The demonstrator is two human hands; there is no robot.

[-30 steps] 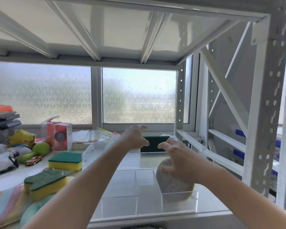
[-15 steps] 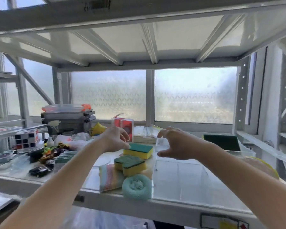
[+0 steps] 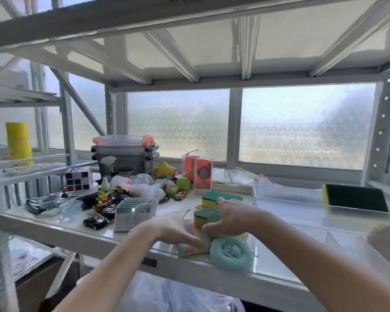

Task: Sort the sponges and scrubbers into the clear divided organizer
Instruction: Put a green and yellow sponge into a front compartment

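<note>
Head view: our right hand [image 3: 231,218] cups, not yet clamping, the stacked sponge [image 3: 205,217]; left hand [image 3: 173,228] is spread wide; we should pinch its sides squarely.

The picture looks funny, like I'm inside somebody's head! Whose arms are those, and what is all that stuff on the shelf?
There is one picture, taken by a camera worn on a person's head, so you see what they see. The two arms are theirs; no machine is here. They are reaching onto a white shelf. The right hand is closing on a yellow-and-green sponge, with another sponge behind it. The left hand is open, over a striped cloth. A round teal scrubber lies at the front edge. On the right is a clear organizer with a dark green sponge already in it. On the left are toy cars and a puzzle cube.
</note>
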